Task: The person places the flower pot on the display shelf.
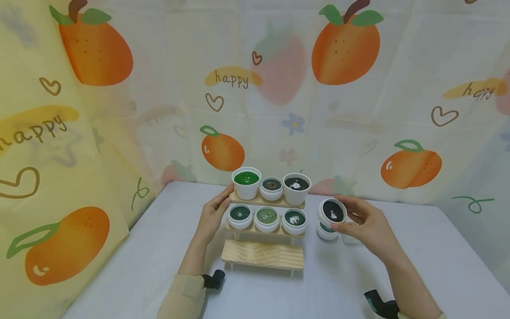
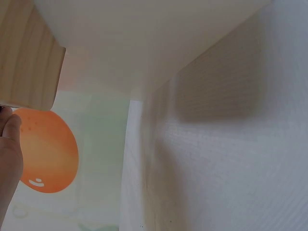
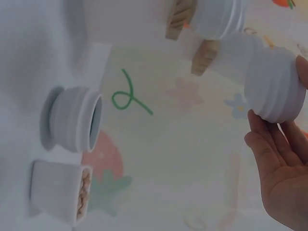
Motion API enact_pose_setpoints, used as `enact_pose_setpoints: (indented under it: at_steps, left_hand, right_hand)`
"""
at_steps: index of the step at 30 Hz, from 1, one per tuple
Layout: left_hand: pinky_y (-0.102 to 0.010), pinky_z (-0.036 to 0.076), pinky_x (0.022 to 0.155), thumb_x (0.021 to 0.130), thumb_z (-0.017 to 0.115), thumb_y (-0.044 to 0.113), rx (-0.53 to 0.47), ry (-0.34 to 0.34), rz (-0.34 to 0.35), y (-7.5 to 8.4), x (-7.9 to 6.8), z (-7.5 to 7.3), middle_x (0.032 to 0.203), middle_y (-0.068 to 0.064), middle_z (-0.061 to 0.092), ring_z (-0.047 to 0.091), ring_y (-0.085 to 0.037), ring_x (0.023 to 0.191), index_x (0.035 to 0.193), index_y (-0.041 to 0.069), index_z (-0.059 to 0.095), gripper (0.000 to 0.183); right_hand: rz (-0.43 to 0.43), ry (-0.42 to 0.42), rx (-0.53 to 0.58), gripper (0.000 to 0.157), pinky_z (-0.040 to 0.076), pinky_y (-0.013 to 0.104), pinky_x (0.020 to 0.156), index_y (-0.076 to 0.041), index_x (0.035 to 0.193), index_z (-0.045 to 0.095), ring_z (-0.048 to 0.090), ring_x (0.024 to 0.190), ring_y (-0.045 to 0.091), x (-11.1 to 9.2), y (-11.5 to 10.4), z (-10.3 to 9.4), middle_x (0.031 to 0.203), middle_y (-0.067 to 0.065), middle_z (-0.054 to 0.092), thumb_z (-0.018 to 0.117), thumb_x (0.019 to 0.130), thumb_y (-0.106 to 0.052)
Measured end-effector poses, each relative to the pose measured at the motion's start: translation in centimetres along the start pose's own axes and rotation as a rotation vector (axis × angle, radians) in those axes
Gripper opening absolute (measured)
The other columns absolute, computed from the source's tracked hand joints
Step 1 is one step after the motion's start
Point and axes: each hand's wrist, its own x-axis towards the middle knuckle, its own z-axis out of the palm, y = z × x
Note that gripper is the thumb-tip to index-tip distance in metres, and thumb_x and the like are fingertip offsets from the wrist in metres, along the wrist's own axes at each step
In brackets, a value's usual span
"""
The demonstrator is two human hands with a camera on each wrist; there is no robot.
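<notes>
My right hand (image 1: 368,226) grips a small white round jar (image 3: 275,84) with dark contents and a white patch, tilted toward the head camera. It is raised off the table, and a second white jar (image 3: 74,119) stands below it. At the left end of a three-step wooden stand (image 1: 263,254), my left hand (image 1: 211,217) holds the edge of the top step. Also on that step are a white cup of green (image 1: 246,178), a small white jar (image 1: 272,188) and a white cup with dark contents (image 1: 296,188).
On the middle step sit three white jars, with dark green (image 1: 240,216), speckled green (image 1: 267,219) and dark, white-flecked (image 1: 294,220) contents. A square white pot (image 3: 55,192) stands on the table beside the lower jar. Behind hangs a fruit-printed cloth (image 1: 338,146).
</notes>
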Motion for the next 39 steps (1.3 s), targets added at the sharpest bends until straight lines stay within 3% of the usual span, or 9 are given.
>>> enact_pose_setpoints:
  at_steps: [7,15,22,31,39]
  left_hand:
    - [-0.033,0.03,0.125,0.102,0.054,0.026,0.001,0.0,0.004,0.0,0.0,0.0,0.153,0.009,0.048,0.036,-0.009,0.148,0.145,0.019,0.051,0.043]
    - [-0.034,0.029,0.125,0.102,0.054,0.026,0.005,0.0,0.011,0.0,0.1,0.0,0.153,0.007,0.048,0.036,-0.011,0.148,0.145,0.018,0.051,0.043]
    - [-0.033,0.029,0.125,0.102,0.054,0.025,0.006,0.0,0.015,0.0,0.0,0.0,0.153,0.006,0.048,0.036,-0.011,0.148,0.145,0.017,0.051,0.044]
    - [-0.033,0.03,0.124,0.102,0.054,0.024,0.005,0.004,0.021,0.0,0.2,0.1,0.154,0.002,0.047,0.036,-0.014,0.149,0.145,0.015,0.05,0.044]
    - [-0.035,0.03,0.124,0.102,0.054,0.025,0.007,0.004,0.025,0.0,0.1,0.1,0.154,0.002,0.047,0.037,-0.015,0.148,0.145,0.015,0.051,0.044]
  right_hand:
    - [-0.058,-0.028,0.096,0.062,0.045,0.002,0.097,-0.009,0.132,0.06,0.06,0.109,-0.011,-0.1,-1.3,1.2,0.118,-0.02,0.063,0.085,0.075,-0.011]
    - [-0.099,-0.103,0.103,0.06,0.051,0.009,0.096,-0.017,0.129,0.062,0.063,0.107,-0.004,0.1,-2.4,3.6,0.124,0.004,0.067,0.087,0.074,-0.014]
    - [-0.1,-0.153,0.115,0.061,0.051,0.012,0.1,-0.021,0.127,0.063,0.063,0.107,0.002,0.2,-3.7,6.0,0.12,0.0,0.069,0.088,0.071,-0.018]
    - [-0.107,-0.266,0.153,0.065,0.052,0.027,0.106,-0.023,0.126,0.064,0.066,0.12,0.017,0.1,-4.8,9.7,0.127,-0.004,0.068,0.091,0.068,-0.028]
    - [-0.113,-0.335,0.161,0.063,0.051,0.025,0.107,-0.022,0.124,0.066,0.065,0.121,0.016,-0.1,-5.0,12.5,0.125,-0.005,0.069,0.092,0.066,-0.022]
